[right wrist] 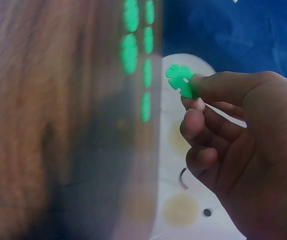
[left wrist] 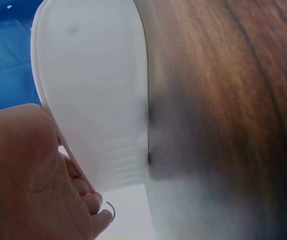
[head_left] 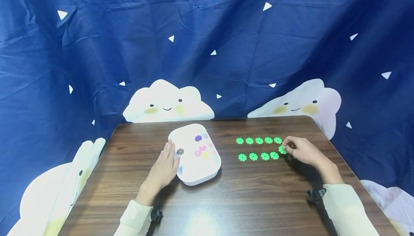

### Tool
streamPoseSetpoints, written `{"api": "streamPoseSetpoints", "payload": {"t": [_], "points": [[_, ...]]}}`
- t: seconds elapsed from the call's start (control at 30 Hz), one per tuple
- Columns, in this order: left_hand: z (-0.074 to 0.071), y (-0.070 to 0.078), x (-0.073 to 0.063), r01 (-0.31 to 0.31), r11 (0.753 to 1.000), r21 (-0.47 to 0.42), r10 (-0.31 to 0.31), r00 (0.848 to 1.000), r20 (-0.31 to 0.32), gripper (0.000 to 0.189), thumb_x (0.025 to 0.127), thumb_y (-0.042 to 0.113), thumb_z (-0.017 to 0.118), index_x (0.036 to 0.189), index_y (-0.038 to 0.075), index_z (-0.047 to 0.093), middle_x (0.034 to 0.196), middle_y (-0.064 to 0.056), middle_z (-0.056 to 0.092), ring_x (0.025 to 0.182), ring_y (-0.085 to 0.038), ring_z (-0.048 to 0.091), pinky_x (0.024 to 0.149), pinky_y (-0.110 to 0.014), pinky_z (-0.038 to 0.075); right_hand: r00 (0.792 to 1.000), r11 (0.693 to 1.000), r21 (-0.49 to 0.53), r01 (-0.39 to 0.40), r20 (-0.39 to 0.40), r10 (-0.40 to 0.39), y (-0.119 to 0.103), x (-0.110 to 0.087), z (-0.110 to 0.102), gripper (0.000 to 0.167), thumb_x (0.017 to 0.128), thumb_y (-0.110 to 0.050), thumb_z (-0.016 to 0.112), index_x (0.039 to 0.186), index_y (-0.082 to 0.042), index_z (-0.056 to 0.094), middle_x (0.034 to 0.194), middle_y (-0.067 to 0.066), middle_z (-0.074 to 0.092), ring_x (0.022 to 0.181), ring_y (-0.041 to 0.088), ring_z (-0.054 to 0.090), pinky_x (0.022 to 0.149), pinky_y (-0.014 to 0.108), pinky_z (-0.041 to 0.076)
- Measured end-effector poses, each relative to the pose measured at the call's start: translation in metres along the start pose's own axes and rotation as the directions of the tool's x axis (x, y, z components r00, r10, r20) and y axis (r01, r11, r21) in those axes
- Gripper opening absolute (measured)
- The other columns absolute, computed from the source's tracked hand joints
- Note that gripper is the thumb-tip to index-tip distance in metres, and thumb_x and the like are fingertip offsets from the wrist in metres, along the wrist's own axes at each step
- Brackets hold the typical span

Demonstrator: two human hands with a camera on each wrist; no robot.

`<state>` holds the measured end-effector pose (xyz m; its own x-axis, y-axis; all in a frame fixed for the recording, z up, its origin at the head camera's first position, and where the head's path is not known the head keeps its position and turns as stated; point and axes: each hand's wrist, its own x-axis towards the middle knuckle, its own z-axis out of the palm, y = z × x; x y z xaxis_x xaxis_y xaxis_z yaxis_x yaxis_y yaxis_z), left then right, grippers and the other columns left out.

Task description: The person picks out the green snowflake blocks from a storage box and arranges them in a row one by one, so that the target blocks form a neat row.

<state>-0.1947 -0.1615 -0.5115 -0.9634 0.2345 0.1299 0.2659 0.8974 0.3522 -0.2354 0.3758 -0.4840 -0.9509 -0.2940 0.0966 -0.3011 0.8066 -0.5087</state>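
My right hand [head_left: 304, 151] pinches a green snowflake disc [right wrist: 178, 77] between thumb and fingertips, held up off the tabletop in the right wrist view. Two rows of green snowflake discs [head_left: 259, 140] lie to its left, and the held disc is at their right end. With fingers straight, my left hand [head_left: 163, 166] rests against the left rim of a white plastic container [head_left: 197, 171]. Inside lie a purple disc [head_left: 198, 138], a dark brown disc [head_left: 180, 151], pink discs [head_left: 197, 153] and a pale yellow disc [head_left: 205, 155].
The brown wooden table [head_left: 245, 200] carries the container left of centre and the green rows to the right. A blue curtain [head_left: 207, 49] with white clouds and triangles hangs behind and around it. Dark straps sit at both wrists.
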Motion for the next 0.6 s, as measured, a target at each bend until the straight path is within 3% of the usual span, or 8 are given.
{"api": "streamPoseSetpoints", "payload": {"t": [0.17,0.37,0.6], "points": [[0.001,0.001,0.000,0.005,1.000,-0.006,-0.005,1.000,0.000,0.067,0.114,0.028,0.039,0.165,-0.012,0.021,0.177,-0.026,0.010,0.164,-0.043,0.019,0.132,-0.059,0.024,0.998,0.998,-0.043,-0.055,0.017,0.056,0.017,-0.004,0.007,0.006,0.103,-0.011,0.066,0.100,-0.008,0.069,0.076,0.001,0.066,0.066,0.009,0.057,0.062,0.028,0.047],[0.000,0.002,-0.001,0.013,1.000,-0.005,-0.013,1.000,0.005,0.067,0.114,0.029,0.038,0.165,-0.011,0.020,0.177,-0.026,0.010,0.165,-0.043,0.018,0.133,-0.059,0.024,0.992,0.980,-0.157,-0.122,0.006,0.125,0.026,-0.005,0.015,0.006,0.100,-0.016,0.067,0.099,-0.010,0.068,0.088,0.000,0.069,0.078,0.016,0.060,0.067,0.039,0.050],[-0.001,0.003,-0.002,0.009,1.000,0.005,-0.009,1.000,-0.003,0.068,0.114,0.031,0.039,0.165,-0.011,0.022,0.177,-0.026,0.012,0.164,-0.043,0.019,0.132,-0.059,0.025,0.988,0.972,-0.181,-0.151,0.003,0.154,0.027,-0.004,0.019,0.015,0.099,-0.024,0.072,0.104,-0.010,0.071,0.091,0.001,0.070,0.079,0.018,0.062,0.064,0.042,0.051]]}}
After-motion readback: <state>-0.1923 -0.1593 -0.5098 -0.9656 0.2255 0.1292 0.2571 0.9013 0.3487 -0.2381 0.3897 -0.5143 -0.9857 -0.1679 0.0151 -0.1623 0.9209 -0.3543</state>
